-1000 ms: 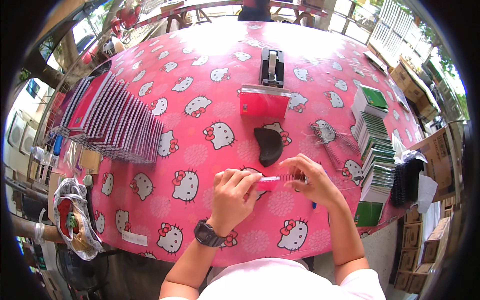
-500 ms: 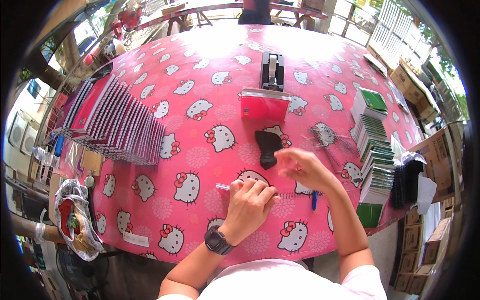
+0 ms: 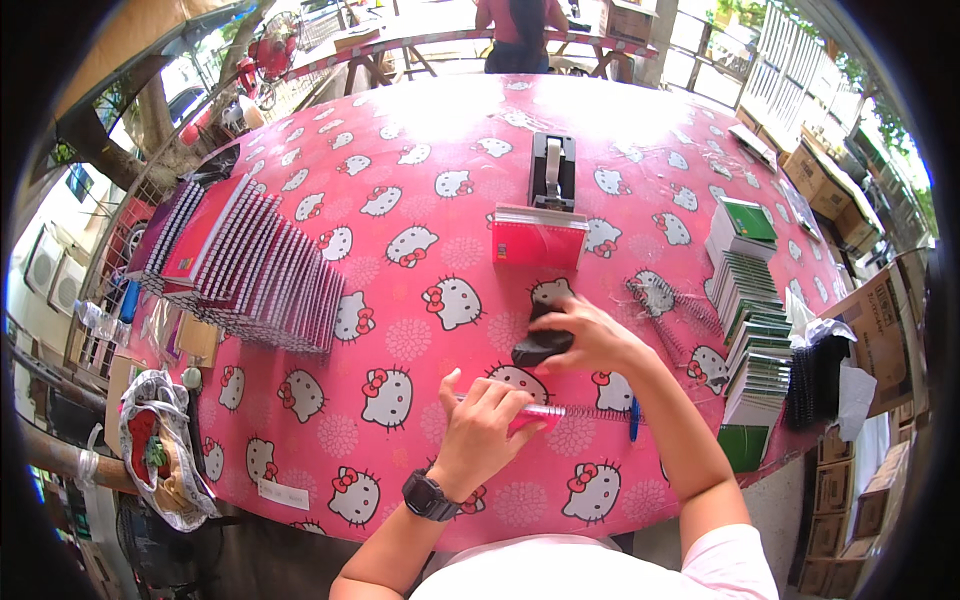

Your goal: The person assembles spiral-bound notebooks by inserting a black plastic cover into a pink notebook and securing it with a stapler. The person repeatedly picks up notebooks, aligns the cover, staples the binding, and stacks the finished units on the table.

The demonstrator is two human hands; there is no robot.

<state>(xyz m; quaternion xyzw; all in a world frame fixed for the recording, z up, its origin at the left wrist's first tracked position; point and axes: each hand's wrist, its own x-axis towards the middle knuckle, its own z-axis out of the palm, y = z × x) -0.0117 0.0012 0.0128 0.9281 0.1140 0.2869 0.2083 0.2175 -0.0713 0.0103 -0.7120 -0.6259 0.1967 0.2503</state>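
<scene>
My left hand (image 3: 478, 432), with a black watch on its wrist, grips a small pink notebook (image 3: 541, 412) near the front middle of the table. A dark spiral coil (image 3: 593, 412) sticks out from the notebook's right end, and its far end lies close to a blue pen (image 3: 634, 418). My right hand (image 3: 598, 338) has its fingers closed over a black sock-shaped object (image 3: 542, 348) lying just beyond the notebook. What kind of thing it is does not show, and the fingers partly cover it.
Stacked spiral notebooks (image 3: 265, 265) stand at the left, green-covered pads (image 3: 750, 310) at the right. Farther off are a red notebook pile (image 3: 540, 240) and a black tape dispenser (image 3: 553, 172). Loose coils (image 3: 690, 310) lie right of centre. A person (image 3: 518, 35) is across the table.
My right hand has come down onto the black object, which now sits turned and nearer to me. My left hand still holds the notebook, its thumb and fingers shifted. The view has tilted slightly.
</scene>
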